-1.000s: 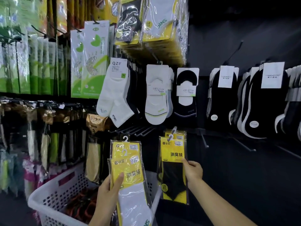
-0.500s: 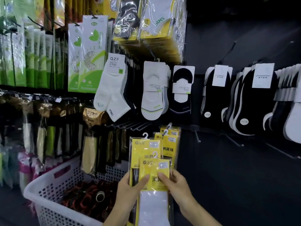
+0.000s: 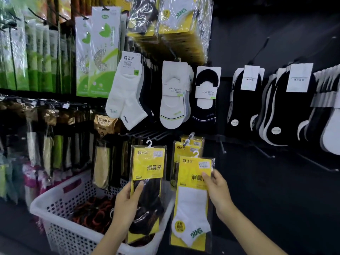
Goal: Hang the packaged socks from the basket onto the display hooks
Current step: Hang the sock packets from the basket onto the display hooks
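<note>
The right hand point(image 3: 218, 192) is pinching the upright yellow-carded white-sock packet point(image 3: 192, 203), its white hanger aiming at the metal display hook point(image 3: 189, 138) at twelve o'clock; the left hand point(image 3: 127, 201) is gripping the black-sock packet point(image 3: 147, 181).

I saw 2 bare forearms and hands, left hand point(image 3: 127, 201) and right hand point(image 3: 218, 190): no sleeves, gloves, rings or watch.

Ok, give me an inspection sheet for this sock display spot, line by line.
Surface: dark wall panel with display hooks.
Job's things: black-sock pack in left hand; white-sock pack in right hand; two matching packs already hung; white basket holds more stock.
Clutter: nothing seen.
Grippers: both hands gripping one pack each.
Cables: nothing seen.
Surroundings: hung white socks, black socks, green packs.
</note>
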Available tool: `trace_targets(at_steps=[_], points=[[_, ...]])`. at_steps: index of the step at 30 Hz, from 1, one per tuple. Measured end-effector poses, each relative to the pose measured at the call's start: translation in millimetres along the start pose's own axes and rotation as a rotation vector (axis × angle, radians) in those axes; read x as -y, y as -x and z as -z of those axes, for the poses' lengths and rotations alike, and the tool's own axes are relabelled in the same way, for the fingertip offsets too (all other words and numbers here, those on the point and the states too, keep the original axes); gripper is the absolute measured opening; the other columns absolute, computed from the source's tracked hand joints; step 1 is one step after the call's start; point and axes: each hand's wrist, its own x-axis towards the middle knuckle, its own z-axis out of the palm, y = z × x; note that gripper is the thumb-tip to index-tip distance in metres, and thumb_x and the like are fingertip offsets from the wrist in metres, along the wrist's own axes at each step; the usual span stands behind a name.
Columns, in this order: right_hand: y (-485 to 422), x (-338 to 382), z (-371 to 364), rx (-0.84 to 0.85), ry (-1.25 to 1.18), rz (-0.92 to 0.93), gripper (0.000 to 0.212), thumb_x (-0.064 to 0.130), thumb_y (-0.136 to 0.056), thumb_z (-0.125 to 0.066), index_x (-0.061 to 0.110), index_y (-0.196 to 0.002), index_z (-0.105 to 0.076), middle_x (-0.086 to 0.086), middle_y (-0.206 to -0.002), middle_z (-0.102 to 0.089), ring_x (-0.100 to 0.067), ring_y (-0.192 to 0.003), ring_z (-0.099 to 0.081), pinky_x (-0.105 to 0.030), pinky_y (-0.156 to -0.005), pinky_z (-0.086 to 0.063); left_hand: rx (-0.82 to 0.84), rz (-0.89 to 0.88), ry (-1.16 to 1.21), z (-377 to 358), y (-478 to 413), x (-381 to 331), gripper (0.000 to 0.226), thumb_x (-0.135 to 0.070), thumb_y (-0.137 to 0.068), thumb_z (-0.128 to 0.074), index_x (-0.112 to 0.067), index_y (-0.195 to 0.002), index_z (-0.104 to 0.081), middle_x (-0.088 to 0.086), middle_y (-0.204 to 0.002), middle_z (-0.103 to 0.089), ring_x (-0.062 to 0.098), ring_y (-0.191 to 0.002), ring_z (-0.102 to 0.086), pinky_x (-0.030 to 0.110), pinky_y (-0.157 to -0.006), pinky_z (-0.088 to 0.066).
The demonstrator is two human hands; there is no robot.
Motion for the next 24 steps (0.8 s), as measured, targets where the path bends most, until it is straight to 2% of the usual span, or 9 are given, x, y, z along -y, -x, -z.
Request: trace_targets(at_steps=[4, 6, 8, 9, 11, 14, 17, 21, 24], points=[[-20.7, 8.3, -12.6, 0.011, 0.035, 0.025, 0.011, 0.012, -0.096, -0.053, 0.019, -0.095, -0.062, 0.004, -0.090, -0.072, -0.004, -0.078, -0.069, -0.013, -0.059, -0.052, -0.038, 0.005, -0.012, 8.2, -4.3, 6.6, 0.045, -0.037, -0.091, -0.056, 0.009, -0.090, -0.057, 0.010, -0.081, -0.057, 0.021, -0.072, -0.049, 0.026, -0.064, -0.036], [-30.3, 7.6, -19.6, 0.022, 0.054, 0.032, 0.011, 0.012, -0.096, -0.053, 0.019, -0.096, -0.062, 0.003, -0.093, -0.072, -0.004, -0.080, -0.069, -0.013, -0.060, -0.053, -0.045, 0.004, -0.016, 8.9, -5.1, 6.0, 0.042, -0.037, -0.091, -0.056, 0.004, -0.079, -0.056, 0.007, -0.071, -0.053, 0.019, -0.065, -0.047, 0.025, -0.062, -0.036], [-38.4, 5.9, -25.8, 0.020, 0.081, 0.038, 0.010, 0.012, -0.096, -0.054, 0.018, -0.100, -0.062, 0.001, -0.096, -0.072, -0.005, -0.082, -0.069, -0.015, -0.062, -0.054, -0.051, 0.014, -0.022, 8.7, -5.6, 5.8, 0.036, -0.035, -0.091, -0.056, -0.008, -0.068, -0.054, 0.002, -0.061, -0.047, 0.009, -0.057, -0.044, 0.021, -0.059, -0.035], [-42.1, 4.6, -28.4, 0.014, 0.095, 0.041, 0.011, 0.012, -0.096, -0.054, 0.016, -0.103, -0.062, -0.001, -0.099, -0.071, -0.008, -0.085, -0.068, -0.017, -0.067, -0.055, -0.050, 0.018, -0.026, 8.4, -5.1, 5.6, 0.034, -0.034, -0.091, -0.056, -0.013, -0.064, -0.052, -0.002, -0.057, -0.044, 0.004, -0.052, -0.042, 0.018, -0.056, -0.036], [-49.7, 1.5, -33.6, -0.001, 0.120, 0.036, 0.016, 0.013, -0.096, -0.054, 0.010, -0.110, -0.061, -0.007, -0.106, -0.070, -0.016, -0.095, -0.067, -0.031, -0.083, -0.056, -0.044, 0.016, -0.025, 7.8, -5.1, 7.1, 0.033, -0.032, -0.092, -0.056, -0.017, -0.063, -0.051, -0.009, -0.053, -0.041, -0.001, -0.046, -0.038, 0.011, -0.051, -0.036], [-59.7, -3.8, -37.9, -0.059, 0.127, -0.048, 0.020, 0.019, -0.095, -0.056, 0.007, -0.110, -0.061, -0.013, -0.113, -0.067, -0.027, -0.104, -0.064, -0.043, -0.094, -0.051, -0.040, 0.008, -0.012, 5.0, -5.4, 8.4, 0.034, -0.030, -0.093, -0.055, -0.008, -0.068, -0.049, -0.010, -0.051, -0.035, -0.001, -0.045, -0.035, 0.006, -0.046, -0.034], [-64.3, -10.5, -36.4, -0.142, 0.116, -0.167, 0.033, 0.029, -0.091, -0.062, 0.003, -0.112, -0.060, -0.012, -0.115, -0.065, -0.027, -0.106, -0.061, -0.042, -0.096, -0.049, -0.034, 0.012, 0.010, -1.0, -3.2, 8.2, 0.033, -0.027, -0.094, -0.054, -0.007, -0.070, -0.047, -0.011, -0.048, -0.036, -0.001, -0.045, -0.036, 0.006, -0.046, -0.032], [-56.6, -20.5, -28.3, -0.322, 0.199, -0.208, 0.029, 0.022, -0.092, -0.061, 0.002, -0.113, -0.058, -0.013, -0.118, -0.061, -0.025, -0.102, -0.058, -0.035, -0.090, -0.048, -0.017, 0.010, 0.022, -8.7, 1.8, 10.1, 0.036, -0.027, -0.094, -0.055, -0.014, -0.063, -0.043, -0.010, -0.049, -0.037, -0.001, -0.044, -0.037, 0.006, -0.045, -0.031], [-40.3, -24.2, -23.7, -0.305, 0.189, -0.172, 0.031, 0.024, -0.094, -0.057, 0.003, -0.116, -0.056, -0.011, -0.117, -0.060, -0.021, -0.100, -0.056, -0.031, -0.087, -0.045, 0.023, 0.015, 0.039, -14.4, 3.5, 14.0, 0.031, -0.029, -0.094, -0.056, -0.013, -0.067, -0.052, -0.004, -0.057, -0.039, 0.004, -0.052, -0.040, 0.010, -0.048, -0.033]])
